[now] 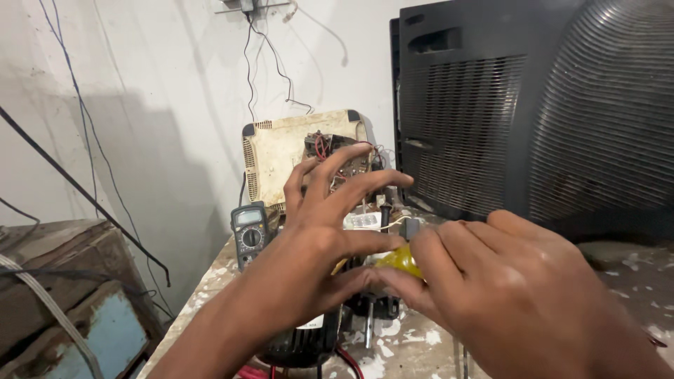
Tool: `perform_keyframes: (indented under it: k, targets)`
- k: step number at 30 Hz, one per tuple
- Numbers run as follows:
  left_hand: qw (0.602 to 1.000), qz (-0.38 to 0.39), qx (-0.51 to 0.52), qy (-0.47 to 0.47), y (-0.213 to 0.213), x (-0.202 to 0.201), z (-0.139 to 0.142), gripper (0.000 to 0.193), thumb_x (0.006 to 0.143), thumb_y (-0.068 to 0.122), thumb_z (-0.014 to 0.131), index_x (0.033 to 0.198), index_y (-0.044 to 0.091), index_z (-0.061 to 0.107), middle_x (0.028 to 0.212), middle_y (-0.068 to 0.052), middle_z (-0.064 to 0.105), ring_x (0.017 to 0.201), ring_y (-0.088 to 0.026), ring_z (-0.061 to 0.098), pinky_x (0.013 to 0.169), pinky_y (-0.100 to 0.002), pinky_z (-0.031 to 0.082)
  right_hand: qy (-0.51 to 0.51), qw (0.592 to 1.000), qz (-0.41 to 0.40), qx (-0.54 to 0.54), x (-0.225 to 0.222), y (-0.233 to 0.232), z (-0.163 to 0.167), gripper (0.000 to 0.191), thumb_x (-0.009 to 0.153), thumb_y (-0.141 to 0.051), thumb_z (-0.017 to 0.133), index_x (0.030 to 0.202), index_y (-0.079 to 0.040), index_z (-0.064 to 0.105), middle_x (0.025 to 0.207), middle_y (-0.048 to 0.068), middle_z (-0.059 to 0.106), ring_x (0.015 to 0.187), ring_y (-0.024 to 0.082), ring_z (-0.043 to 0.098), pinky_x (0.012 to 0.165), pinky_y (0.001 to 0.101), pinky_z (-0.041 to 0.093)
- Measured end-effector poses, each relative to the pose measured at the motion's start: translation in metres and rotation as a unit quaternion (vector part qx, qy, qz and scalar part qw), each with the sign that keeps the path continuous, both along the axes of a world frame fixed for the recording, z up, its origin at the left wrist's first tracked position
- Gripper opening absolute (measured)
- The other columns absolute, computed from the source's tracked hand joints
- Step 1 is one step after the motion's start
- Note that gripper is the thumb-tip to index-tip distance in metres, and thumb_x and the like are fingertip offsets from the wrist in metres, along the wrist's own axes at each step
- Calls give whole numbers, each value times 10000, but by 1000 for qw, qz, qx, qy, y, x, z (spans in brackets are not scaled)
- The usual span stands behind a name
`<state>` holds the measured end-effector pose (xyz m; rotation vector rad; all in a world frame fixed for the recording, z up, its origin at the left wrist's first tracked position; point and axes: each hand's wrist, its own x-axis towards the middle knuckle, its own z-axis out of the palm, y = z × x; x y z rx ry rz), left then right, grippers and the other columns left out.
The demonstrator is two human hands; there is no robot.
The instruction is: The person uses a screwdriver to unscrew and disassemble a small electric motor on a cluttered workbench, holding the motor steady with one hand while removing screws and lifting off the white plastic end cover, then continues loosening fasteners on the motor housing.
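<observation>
My left hand (319, 242) is raised over the bench with its fingers spread, the thumb and forefinger pinching a small yellow object (399, 260). My right hand (505, 295) comes in from the right and its fingertips grip the same yellow object. Below both hands sits a dark electric motor (302, 344) with cooling fins, mostly hidden by my wrists. Red wires (351, 361) run out beside it.
A digital multimeter (249, 231) stands at the bench's left edge. Behind it leans a dirty cream casing (281, 151) with an exposed circuit board. A large black television back (533, 105) fills the right. Paint-spattered bench top (632, 274). Wooden crates (63, 281) stand at left.
</observation>
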<state>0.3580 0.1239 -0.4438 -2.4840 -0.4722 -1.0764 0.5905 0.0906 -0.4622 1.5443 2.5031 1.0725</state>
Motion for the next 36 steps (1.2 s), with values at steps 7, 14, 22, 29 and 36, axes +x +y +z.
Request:
perform_keyframes:
  k: [7,14,22,29,36]
  targets:
    - [998,-11,-26,48,3,-7,22,276,691,233,849,965,202,843,1469,-107,460,1467,-418,251,1188,-620,135,89,955,254,124,-8,-9,12,660,816,-130,622,1460,-13,545,989,95,644,837,206,654,770,379,528]
    - [998,22,-41,42,-1,-7,12,368,718,217,859,1082,196,808,1491,-117,450,1451,-417,256,1158,-598,168,66,986,150,43,-6,-15,15,587,828,-75,641,1395,-21,499,983,92,621,894,211,638,847,380,532]
    - [999,49,-16,-4,-5,-5,11,359,705,225,876,1058,237,808,1502,-84,473,1453,-390,292,1178,-565,201,85,990,101,47,-12,-20,21,447,965,-460,565,1026,-19,610,886,101,630,802,234,643,777,378,555]
    - [998,54,7,28,-6,1,10,387,678,230,891,1056,261,814,1507,-86,467,1460,-395,279,1174,-585,160,132,977,136,102,-12,-16,11,451,948,-464,582,952,-15,625,737,117,636,578,228,656,547,374,566]
    - [998,58,6,35,-2,0,2,375,694,253,899,1062,261,823,1514,-99,473,1476,-388,274,1181,-582,157,137,983,56,104,1,-17,4,477,946,-507,593,890,-35,622,694,110,639,475,218,653,432,350,547]
